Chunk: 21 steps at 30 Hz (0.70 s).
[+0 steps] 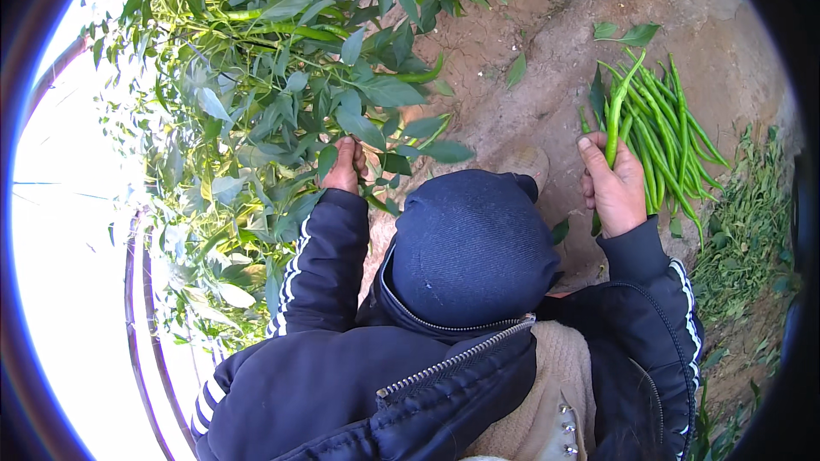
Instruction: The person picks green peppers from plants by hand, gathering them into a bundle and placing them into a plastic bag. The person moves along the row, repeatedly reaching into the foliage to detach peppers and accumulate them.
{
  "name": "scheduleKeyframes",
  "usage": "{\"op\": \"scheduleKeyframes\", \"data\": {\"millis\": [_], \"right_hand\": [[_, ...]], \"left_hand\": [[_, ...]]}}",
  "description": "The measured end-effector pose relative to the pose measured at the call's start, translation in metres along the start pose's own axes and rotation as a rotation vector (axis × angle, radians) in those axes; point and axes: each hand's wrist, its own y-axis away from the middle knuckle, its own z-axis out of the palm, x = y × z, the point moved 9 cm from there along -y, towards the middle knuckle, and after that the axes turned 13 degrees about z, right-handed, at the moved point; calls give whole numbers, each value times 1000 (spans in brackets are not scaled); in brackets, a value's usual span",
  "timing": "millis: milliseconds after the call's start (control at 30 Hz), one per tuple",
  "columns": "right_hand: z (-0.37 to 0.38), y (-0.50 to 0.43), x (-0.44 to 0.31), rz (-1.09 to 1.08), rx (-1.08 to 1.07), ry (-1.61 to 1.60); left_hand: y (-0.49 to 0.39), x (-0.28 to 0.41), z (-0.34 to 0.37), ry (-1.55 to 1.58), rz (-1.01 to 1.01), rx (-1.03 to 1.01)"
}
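My right hand [612, 189] grips a long green chili pepper [615, 118], its thumb against the side and the pepper pointing up out of the fist. Just beyond that hand, a heap of long green chili peppers [666, 134] lies on the bare soil. On the other side, my left hand [344, 169] is in among the leaves of a pepper plant [378, 89] with its fingers curled. Leaves and the fingers themselves hide whether anything is between them. A green pepper [419, 75] hangs from the plant above the left hand.
My bent knee [474, 250] in dark blue cloth rises between my arms. More peppers [301, 31] hang in the dense foliage at upper left. Cracked soil [557, 38] with loose leaves [631, 33] stretches ahead. Cut greenery [743, 230] covers the ground at right. Curved poles [138, 320] stand at left.
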Motion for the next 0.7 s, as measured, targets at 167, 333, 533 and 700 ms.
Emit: {"op": "scheduleKeyframes", "data": {"millis": [167, 333, 533, 700], "right_hand": [[-1, 1, -2, 12, -11, -9], [-1, 0, -5, -33, -37, -2], [4, 2, -4, 60, -47, 18], [23, 5, -8, -147, -148, 90]], "left_hand": [[5, -10, 3, -76, -206, -44], [11, -10, 2, -148, -244, 53], [21, 36, 54, -723, 396, -171], [23, 110, 135, -552, 145, -348]]}}
